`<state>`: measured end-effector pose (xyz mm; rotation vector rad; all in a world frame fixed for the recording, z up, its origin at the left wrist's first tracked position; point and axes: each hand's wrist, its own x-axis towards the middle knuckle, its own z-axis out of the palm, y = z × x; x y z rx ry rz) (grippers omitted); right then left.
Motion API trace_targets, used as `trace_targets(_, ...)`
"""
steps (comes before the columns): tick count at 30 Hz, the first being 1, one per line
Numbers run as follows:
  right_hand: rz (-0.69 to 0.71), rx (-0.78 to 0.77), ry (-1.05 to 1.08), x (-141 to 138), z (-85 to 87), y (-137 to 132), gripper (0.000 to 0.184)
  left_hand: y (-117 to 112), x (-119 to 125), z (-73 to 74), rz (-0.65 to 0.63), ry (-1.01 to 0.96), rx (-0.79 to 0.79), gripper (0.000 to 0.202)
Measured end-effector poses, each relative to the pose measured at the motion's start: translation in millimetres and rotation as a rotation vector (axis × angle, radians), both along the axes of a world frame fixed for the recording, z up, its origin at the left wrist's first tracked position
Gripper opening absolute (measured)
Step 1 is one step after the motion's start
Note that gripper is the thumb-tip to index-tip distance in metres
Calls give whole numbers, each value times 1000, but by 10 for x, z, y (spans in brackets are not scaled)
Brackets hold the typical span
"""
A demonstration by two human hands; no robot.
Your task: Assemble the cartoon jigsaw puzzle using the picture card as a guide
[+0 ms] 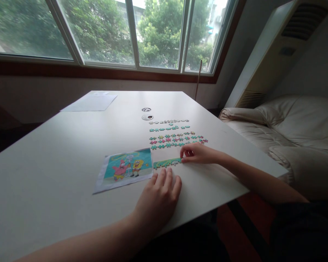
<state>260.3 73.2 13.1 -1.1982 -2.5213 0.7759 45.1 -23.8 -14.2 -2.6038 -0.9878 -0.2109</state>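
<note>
A short joined strip of green jigsaw pieces (165,163) lies on the white table (57,153). My right hand (198,153) pinches the strip's right end, fingers closed on the end piece. Flat on the table just in front of the strip rests my left hand (160,198), fingers stretched out and holding nothing. A printed cartoon reference picture (125,169) lies to the left of the strip. Beyond the strip, several rows of loose puzzle pieces (176,138) are sorted by colour.
A sheet of paper (90,102) lies at the table's far left. Two round cable-hole fittings (147,113) sit mid-table. A cream sofa (295,131) stands close to the table's right edge, a floor air conditioner (273,54) behind it. Windows (109,32) run along the far wall.
</note>
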Motion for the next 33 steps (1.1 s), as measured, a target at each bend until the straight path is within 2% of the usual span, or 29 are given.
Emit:
trace_targets(6, 23, -7, -14, 6, 6, 11, 21, -5, -4, 26, -5, 9, 39, 29)
trace_targets(12, 34, 37, -37, 35, 22, 25, 16, -29, -19, 44, 8, 30, 0, 31)
trace_targets(23, 61, 45, -45, 43, 6, 33, 13, 29, -9, 66, 132, -30, -84, 32)
trace_targets(28, 21, 49, -29, 11, -4, 11, 15, 29, -36, 71, 122, -46, -110, 33)
trace_targets(33, -75, 75, -31, -52, -51, -15, 18, 82, -46, 41, 68, -77, -158, 32)
